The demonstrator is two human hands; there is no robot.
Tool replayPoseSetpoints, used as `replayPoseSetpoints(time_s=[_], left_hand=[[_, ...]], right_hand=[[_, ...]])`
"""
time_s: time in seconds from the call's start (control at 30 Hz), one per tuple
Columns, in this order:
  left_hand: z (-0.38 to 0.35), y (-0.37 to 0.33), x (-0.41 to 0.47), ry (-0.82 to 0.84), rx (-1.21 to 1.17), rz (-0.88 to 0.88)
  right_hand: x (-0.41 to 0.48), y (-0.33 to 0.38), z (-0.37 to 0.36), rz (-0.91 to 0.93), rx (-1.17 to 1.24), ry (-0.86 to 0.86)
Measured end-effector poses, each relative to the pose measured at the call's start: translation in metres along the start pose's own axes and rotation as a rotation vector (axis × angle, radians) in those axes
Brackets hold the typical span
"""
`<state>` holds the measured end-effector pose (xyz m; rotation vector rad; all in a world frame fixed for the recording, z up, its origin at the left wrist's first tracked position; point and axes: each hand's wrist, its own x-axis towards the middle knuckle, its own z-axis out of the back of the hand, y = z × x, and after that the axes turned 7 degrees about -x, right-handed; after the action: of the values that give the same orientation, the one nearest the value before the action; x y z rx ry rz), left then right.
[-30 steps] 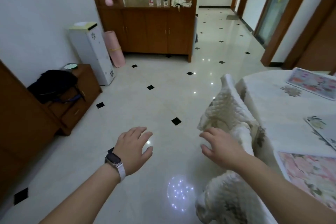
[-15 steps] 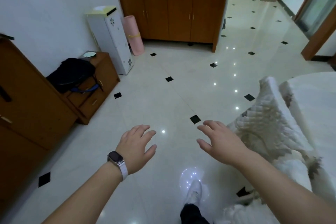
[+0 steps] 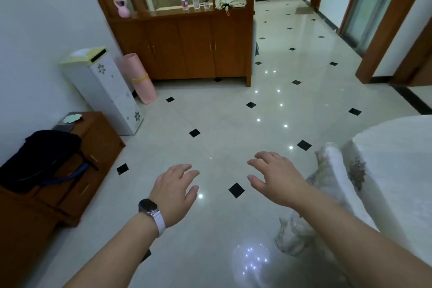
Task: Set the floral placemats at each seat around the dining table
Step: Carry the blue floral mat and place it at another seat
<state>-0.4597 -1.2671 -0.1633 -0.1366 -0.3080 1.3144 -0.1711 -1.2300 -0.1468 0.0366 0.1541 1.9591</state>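
Note:
No floral placemat shows in the head view now. The dining table [image 3: 402,170], under a white cloth, fills the right edge. A chair with a quilted white cover [image 3: 327,170] stands against it. My left hand [image 3: 175,192], with a watch on the wrist, hovers over the floor, palm down, fingers apart and empty. My right hand [image 3: 275,177] is held out just left of the chair, also spread and empty, not touching it.
A low wooden cabinet [image 3: 88,170] with a black bag [image 3: 39,159] stands at the left wall. Beyond it are a white floral bin [image 3: 105,91], a pink rolled mat [image 3: 138,77] and a wooden sideboard [image 3: 187,47] with bottles. Tiled floor [image 3: 233,124] stretches ahead.
The view turned left, away from the table; the placemats seen a second ago are out of frame. Both hands stayed spread and empty, the right one now clear of the chair cover.

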Motion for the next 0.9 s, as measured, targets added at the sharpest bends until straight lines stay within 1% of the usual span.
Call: replayPoseSetpoints(time_s=[0.17, 0.37, 0.53, 0.63, 0.7, 0.8, 0.9], left_hand=[[-0.013, 0.004, 0.075, 0.010, -0.012, -0.072], [-0.044, 0.022, 0.161, 0.064, -0.075, -0.162], [-0.077, 0.060, 0.255, 0.119, -0.158, -0.200], [-0.085, 0.082, 0.325, 0.148, -0.208, -0.239], [-0.085, 0.096, 0.368, 0.140, -0.225, -0.272], [-0.080, 0.105, 0.436, 0.133, -0.212, -0.385], [-0.072, 0.089, 0.506, 0.122, -0.225, -0.524]], right_hand=[[0.031, -0.027, 0.010, -0.074, 0.034, -0.019], [0.085, -0.067, 0.001, -0.187, 0.031, -0.006], [0.152, -0.102, 0.000, -0.300, -0.013, 0.016], [0.206, -0.115, 0.006, -0.368, -0.010, 0.023], [0.242, -0.120, 0.013, -0.395, -0.005, 0.027], [0.296, -0.126, 0.031, -0.449, -0.008, -0.015], [0.334, -0.140, 0.047, -0.488, -0.045, -0.053]])
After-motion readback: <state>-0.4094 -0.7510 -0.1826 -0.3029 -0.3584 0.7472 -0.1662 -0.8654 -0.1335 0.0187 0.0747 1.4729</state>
